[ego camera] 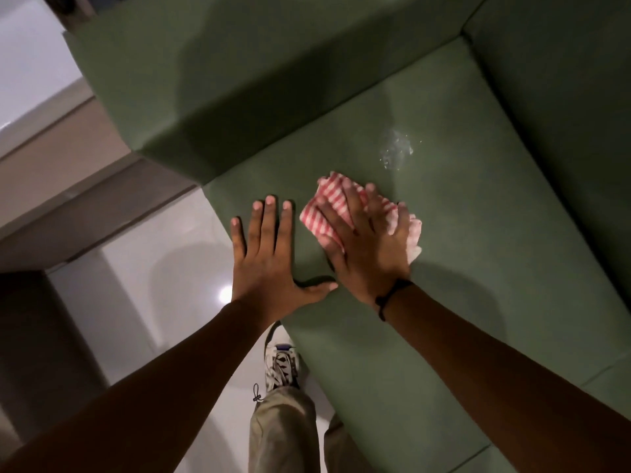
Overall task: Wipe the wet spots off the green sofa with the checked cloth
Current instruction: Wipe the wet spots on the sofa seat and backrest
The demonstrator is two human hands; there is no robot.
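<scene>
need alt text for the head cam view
A right hand presses a red-and-white checked cloth flat on a green sofa seat, just short of a wet spot. The left hand rests flat beside it.

You are wearing a thin black cord bracelet (392,298) at the wrist, just behind the fingers of your right hand (367,247). Your forearms are showing bare, and you are wearing khaki trousers (283,428) with a drawstring toggle, plus a white laced sneaker (281,365).

My right hand (367,244) lies flat, fingers spread, pressing the red-and-white checked cloth (327,206) onto the green sofa seat (478,250). A glistening wet spot (396,150) sits just beyond my fingertips. My left hand (269,257) rests palm-down beside the cloth, its thumb touching my right wrist.
</scene>
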